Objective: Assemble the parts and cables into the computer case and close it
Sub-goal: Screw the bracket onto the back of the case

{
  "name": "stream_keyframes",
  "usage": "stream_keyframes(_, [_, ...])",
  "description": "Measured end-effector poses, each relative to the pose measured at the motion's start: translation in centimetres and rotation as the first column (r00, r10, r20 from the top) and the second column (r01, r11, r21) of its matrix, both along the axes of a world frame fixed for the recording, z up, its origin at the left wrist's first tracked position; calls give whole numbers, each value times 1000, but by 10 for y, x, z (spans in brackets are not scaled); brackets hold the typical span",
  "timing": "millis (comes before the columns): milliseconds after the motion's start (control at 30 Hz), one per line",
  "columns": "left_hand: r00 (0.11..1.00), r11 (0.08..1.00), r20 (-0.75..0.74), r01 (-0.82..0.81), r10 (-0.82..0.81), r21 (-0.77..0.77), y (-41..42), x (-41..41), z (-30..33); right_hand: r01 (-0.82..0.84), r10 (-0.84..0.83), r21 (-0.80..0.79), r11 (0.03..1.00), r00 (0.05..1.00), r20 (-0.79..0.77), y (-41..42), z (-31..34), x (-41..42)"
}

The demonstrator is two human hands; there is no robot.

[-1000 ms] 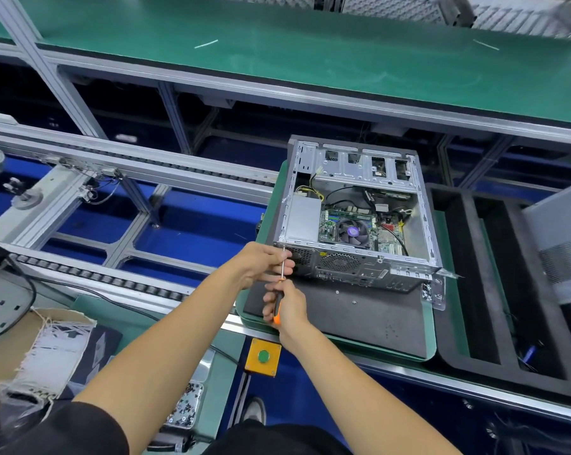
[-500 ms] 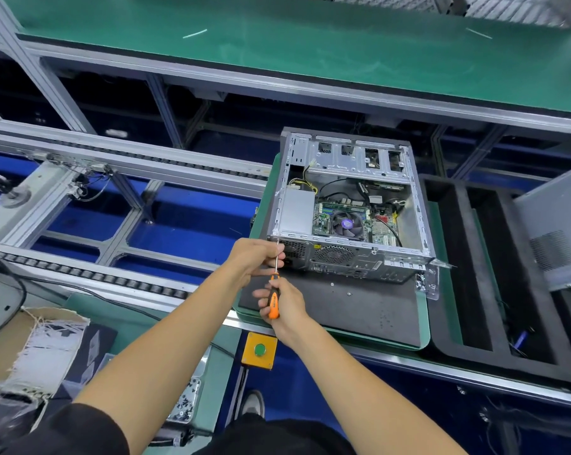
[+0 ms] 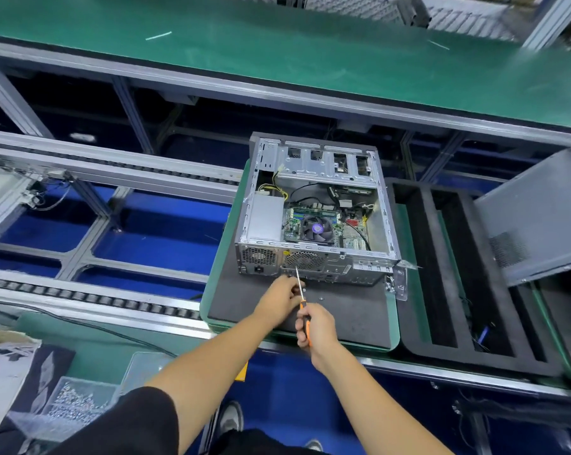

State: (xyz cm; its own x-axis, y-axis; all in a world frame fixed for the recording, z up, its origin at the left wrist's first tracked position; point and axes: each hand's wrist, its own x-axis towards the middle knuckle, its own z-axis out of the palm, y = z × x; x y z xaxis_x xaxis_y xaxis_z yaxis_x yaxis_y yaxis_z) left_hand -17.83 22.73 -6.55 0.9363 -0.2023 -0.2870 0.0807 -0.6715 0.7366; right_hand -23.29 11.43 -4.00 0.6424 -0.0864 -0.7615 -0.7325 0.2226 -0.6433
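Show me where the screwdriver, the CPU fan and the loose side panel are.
screwdriver (image 3: 305, 318), head view, on the orange handle above the gripping fingers
CPU fan (image 3: 317, 229), head view, on its purple hub
side panel (image 3: 534, 218), head view, on its bare grey face

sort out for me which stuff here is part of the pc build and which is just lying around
Job in hand:
- open computer case
- screwdriver, gripped by the right hand
- left hand steadying its shaft
- grey side panel

Lying about:
- black foam tray
- clear box of screws
- upper green bench
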Motion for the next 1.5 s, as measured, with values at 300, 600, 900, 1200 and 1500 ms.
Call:
stream_keyframes(300, [964,951,25,-266,265,155,-34,9,-10,-41,40,-55,998,999,-5,-46,-2,0])
stream_keyframes(600, [613,371,-478,-777,629,-508,-18,-5,-7,-185,186,-107,977,983,-1,-46,-7,-1])
stream_keyframes(900, [706,312,-492,-685,510,-658,38,-24,-2,-386,395,-149,910,918,35,-12,-2,-1])
stream_keyframes(1200, [821,540,-447,-570,355,-619,84,-21,11,-441,464,-207,873,883,75,5,-1,-3])
stream_keyframes(1500, [829,640,-464,-544,311,-543,96,-16,15,-434,465,-254,865,882,76,19,-1,-3])
